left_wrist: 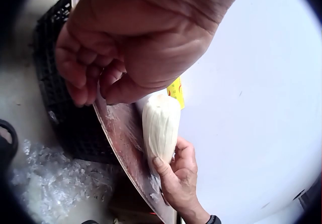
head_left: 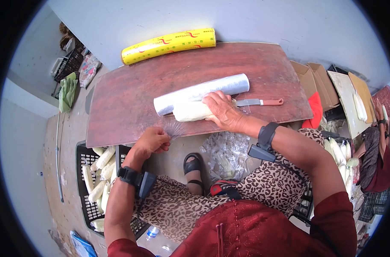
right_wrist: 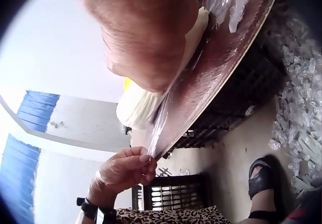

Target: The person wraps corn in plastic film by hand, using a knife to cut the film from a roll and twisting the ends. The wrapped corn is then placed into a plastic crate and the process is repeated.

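A pale, husked ear of corn (head_left: pixel 189 111) lies near the table's front edge, beside a roll of clear cling film (head_left: pixel 231 85). My right hand (head_left: pixel 225 112) holds the ear from above, the thumb on the near side in the left wrist view. At the front edge, my left hand (head_left: pixel 153 140) pinches the gathered end of a strip of cling film (right_wrist: pixel 160 125). That strip runs taut from the ear to the left fingertips in the right wrist view. A knife (head_left: pixel 263 102) with a reddish handle lies just right of my right hand.
The reddish wooden table (head_left: pixel 126 94) carries a yellow printed roll (head_left: pixel 169 45) along its back. A black crate of pale ears (head_left: pixel 86 188) stands at left, more ears (head_left: pixel 339 154) at right. Film scraps (head_left: pixel 226 154) cover the floor underneath. Another person's arm (head_left: pixel 383 120) shows far right.
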### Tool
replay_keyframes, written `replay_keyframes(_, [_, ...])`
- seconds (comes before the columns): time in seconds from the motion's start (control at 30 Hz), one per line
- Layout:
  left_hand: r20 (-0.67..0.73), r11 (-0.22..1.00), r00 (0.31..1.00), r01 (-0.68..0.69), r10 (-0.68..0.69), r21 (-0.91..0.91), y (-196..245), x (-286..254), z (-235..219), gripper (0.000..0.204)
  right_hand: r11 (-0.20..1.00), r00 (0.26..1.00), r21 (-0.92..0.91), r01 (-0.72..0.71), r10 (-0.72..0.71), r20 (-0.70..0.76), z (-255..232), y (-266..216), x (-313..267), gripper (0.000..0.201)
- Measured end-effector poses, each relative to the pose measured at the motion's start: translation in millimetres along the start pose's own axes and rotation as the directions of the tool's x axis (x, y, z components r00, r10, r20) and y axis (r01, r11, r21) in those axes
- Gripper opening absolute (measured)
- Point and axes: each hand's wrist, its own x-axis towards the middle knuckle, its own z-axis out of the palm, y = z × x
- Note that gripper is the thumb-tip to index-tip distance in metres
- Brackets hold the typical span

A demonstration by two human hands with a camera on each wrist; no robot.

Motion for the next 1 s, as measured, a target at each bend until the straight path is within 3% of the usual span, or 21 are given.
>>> replay_keyframes(0.07, [0.005,1.000,1.000,-0.005,0.005,0.005,0,0,0,0.014,0.998,0.998,-0.052,0.030,-0.033,-0.060,4,-2,-2,0.048])
replay_keyframes(0.23, [0.044,0.999,0.999,0.005,-0.004,-0.040,2,-2,-2,0.012,0.992,0.996,-0.096,0.079,-0.082,-0.025,6,1,-2,0.045])
replay_keyframes(0.43, [0.101,0.898,0.994,0.019,0.028,-0.439,-8,7,-10,0.011,0.993,0.996,-0.082,0.088,-0.088,0.001,0,2,-1,0.044])
replay_keyframes(0.63, [0.093,0.764,0.994,0.022,0.051,-0.645,-5,7,-6,0.011,0.984,0.997,-0.166,0.065,-0.070,-0.022,3,0,-3,0.041])
replay_keyframes(0.77, [0.065,0.724,0.996,0.005,0.055,-0.690,3,4,-4,0.014,0.969,0.988,-0.220,0.112,-0.132,-0.082,9,4,-1,0.043])
replay_keyframes(1.0, [0.022,0.632,0.997,-0.026,0.067,-0.775,9,10,0,0.017,0.970,0.994,-0.228,0.084,-0.099,-0.055,3,-6,-1,0.050])
